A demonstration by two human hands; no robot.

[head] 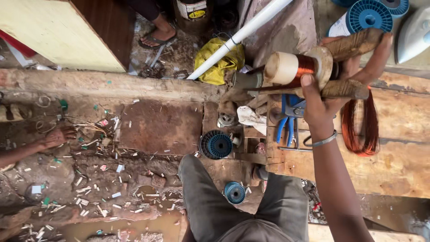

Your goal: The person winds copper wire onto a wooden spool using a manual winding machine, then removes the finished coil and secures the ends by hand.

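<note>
My right hand [319, 107] grips a wooden winding frame [347, 88] at the edge of a worn wooden bench, thumb pressed against a cream spool wound with copper wire [295, 68]. A metal bangle sits on that wrist. Beyond it my left hand [367, 58] curls its fingers around the frame's upper wooden bar [354, 44]; its arm is hidden. A loop of bare copper wire [360, 127] hangs below the frame.
Blue plastic reels lie on the ground [216, 144] [234, 192] and at the top right [365, 15]. Blue-handled pliers [286, 117], a white pipe [239, 36], a yellow bag [219, 62]. Another person's sandalled foot [157, 36]; a bare limb [53, 139] at left. Littered, wet floor.
</note>
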